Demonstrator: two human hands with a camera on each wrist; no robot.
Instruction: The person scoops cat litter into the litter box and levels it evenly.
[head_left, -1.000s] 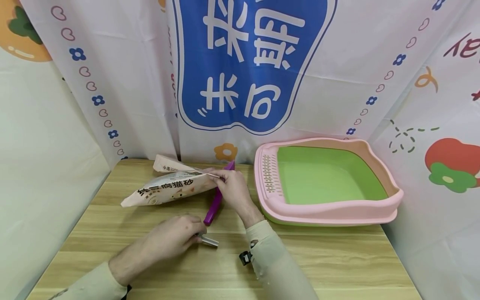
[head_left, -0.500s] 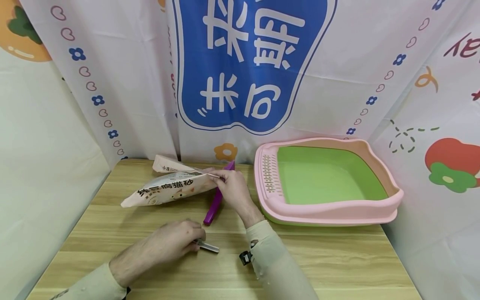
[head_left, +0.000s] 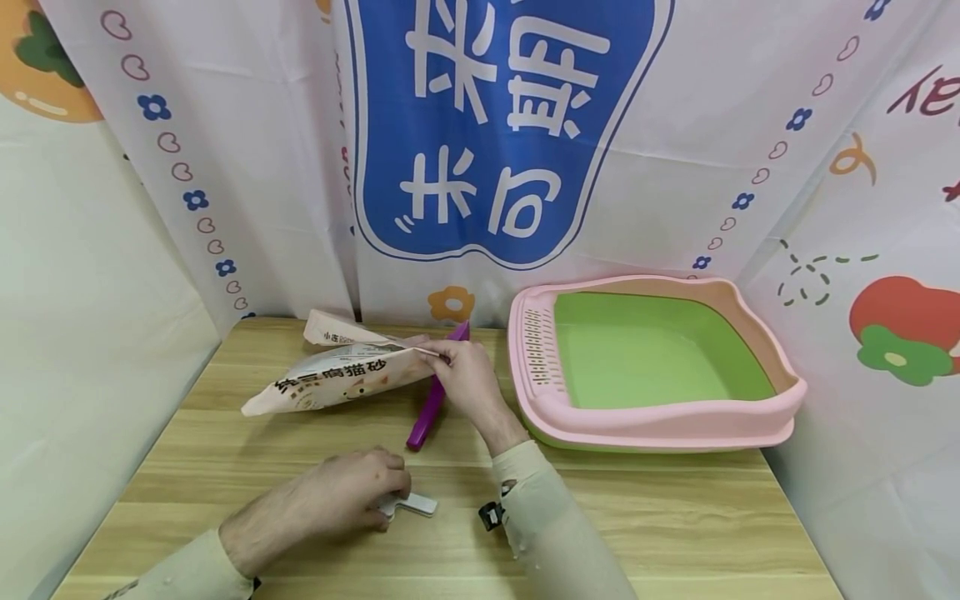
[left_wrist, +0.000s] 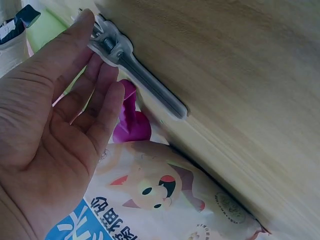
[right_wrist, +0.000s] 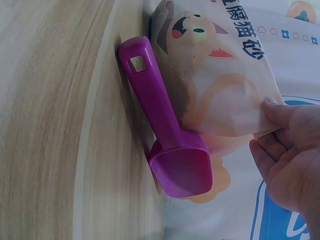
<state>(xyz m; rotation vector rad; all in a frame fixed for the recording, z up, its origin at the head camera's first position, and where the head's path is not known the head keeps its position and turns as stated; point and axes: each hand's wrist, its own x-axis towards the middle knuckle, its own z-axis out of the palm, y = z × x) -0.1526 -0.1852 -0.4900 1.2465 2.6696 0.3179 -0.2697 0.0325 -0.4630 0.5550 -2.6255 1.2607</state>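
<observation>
In my left hand [head_left: 337,492], low over the table, thumb and fingertips pinch a grey-white spring clip [head_left: 418,504]. The left wrist view shows its coil spring near the thumb tip and its long narrow arm [left_wrist: 155,87] reaching beyond the fingers. My right hand [head_left: 468,379] pinches the upper right corner of a pale printed cat litter bag [head_left: 337,379], which lies leaning at the back left with its top edges apart. Beneath that corner rests a purple scoop [right_wrist: 167,110], its bowl toward the back wall and its handle toward the front.
A pink-rimmed green litter tray [head_left: 656,425] stands at the right back of the wooden table [head_left: 420,554]. Printed white curtains [head_left: 285,183] enclose the back and both sides. A black strap [head_left: 491,515] is at the right sleeve.
My left hand has turned and lowered slightly toward me with the clip, whose broad white face now shows instead of its metallic edge. The right hand, bag and scoop stay in place.
</observation>
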